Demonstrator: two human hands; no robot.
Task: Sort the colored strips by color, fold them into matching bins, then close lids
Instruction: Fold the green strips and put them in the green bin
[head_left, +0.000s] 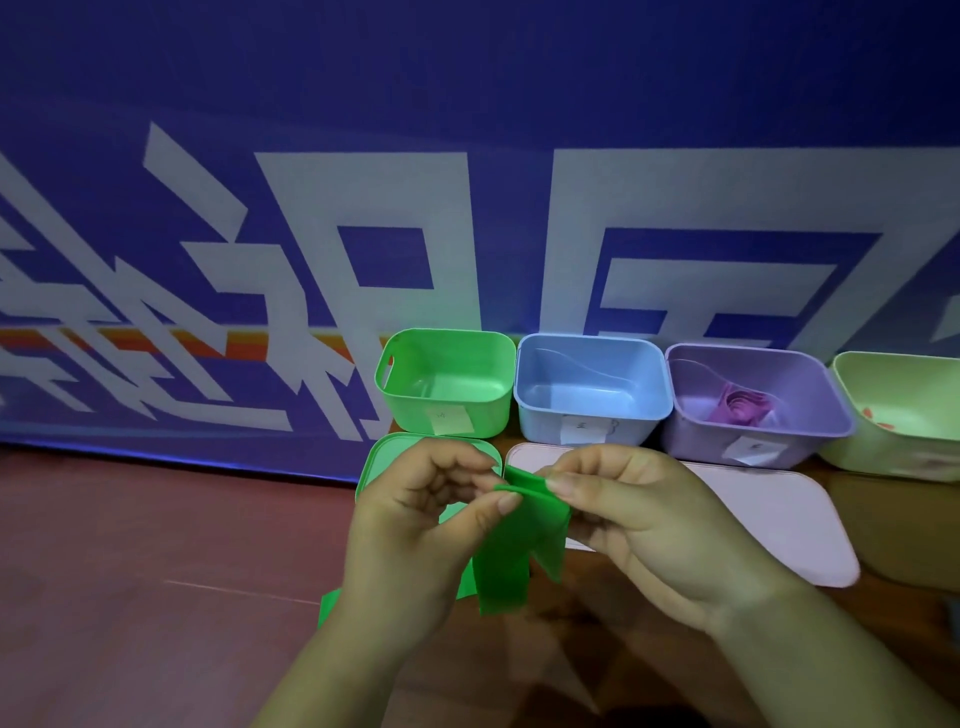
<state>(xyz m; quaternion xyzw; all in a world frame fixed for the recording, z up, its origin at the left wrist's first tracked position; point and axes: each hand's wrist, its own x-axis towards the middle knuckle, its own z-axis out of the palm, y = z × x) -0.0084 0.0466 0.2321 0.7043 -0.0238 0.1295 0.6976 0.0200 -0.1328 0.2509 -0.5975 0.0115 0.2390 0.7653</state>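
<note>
The left hand (415, 519) and the right hand (639, 514) pinch the green strip (511, 551) in their fingers (506, 503), at the lower middle of the frame, in front of the green bin (488, 415). A loose pinch could let the fold pop open. The strip's long side hangs down from the fold on top.

Green strip (501, 571); green bin (493, 415) beyond the left hand (415, 525); pale blue bin (540, 426) and lilac bin (691, 436) beyond the right hand (639, 514).
</note>
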